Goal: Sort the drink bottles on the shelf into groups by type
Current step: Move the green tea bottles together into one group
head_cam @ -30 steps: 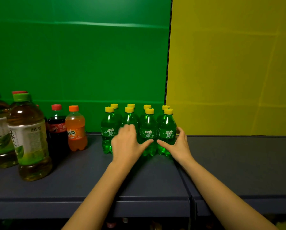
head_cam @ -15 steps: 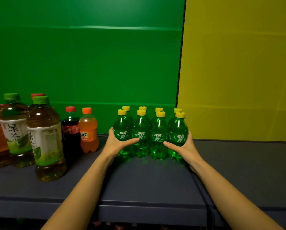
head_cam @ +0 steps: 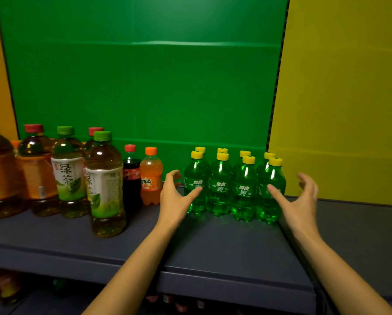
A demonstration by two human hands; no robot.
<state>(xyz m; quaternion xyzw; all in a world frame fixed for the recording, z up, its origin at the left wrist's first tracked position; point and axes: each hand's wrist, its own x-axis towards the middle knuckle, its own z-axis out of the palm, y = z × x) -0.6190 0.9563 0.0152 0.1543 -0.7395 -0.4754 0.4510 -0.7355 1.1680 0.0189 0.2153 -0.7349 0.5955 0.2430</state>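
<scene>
Left hand [head_cam: 175, 196] and right hand [head_cam: 300, 201] have opened; each grip wide, flanking the green bottles [head_cam: 233, 187].

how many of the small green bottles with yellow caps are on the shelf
8 green bottles: four in a front row on the shelf, four right behind them, mostly just their caps showing. Others could hide behind.

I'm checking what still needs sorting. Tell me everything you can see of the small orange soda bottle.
The small orange soda bottle is clear plastic holding orange liquid, with an orange cap and an orange label bearing white characters. It stands upright on the dark shelf, close beside a cola bottle on its left; contact is unclear. The left hand hovers just right of it.
</scene>
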